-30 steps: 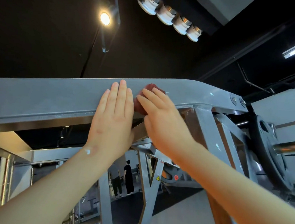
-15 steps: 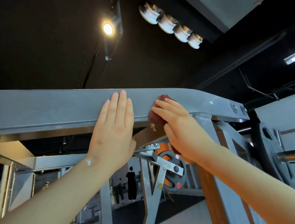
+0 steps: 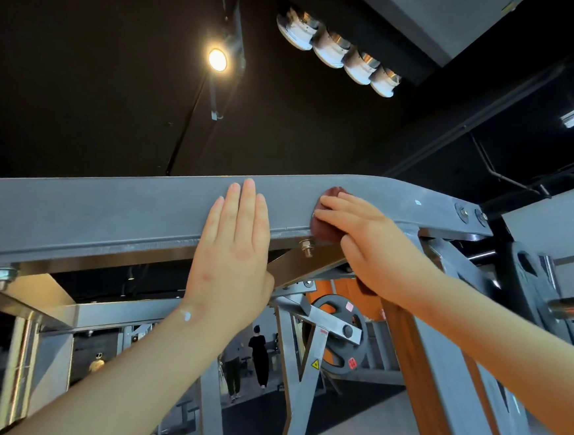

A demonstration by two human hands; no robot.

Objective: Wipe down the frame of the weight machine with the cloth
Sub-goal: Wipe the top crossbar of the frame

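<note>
While left hand (image 3: 232,257) lies flat on frame (image 3: 107,217), straight-fingered right hand (image 3: 369,244) presses cloth (image 3: 325,232) by lower edge

The cloth (image 3: 326,229) has been slid along the frame (image 3: 107,210) by the right hand (image 3: 376,248), away from the left hand (image 3: 234,257). A bolt (image 3: 306,246) between the two hands has been uncovered.
</note>
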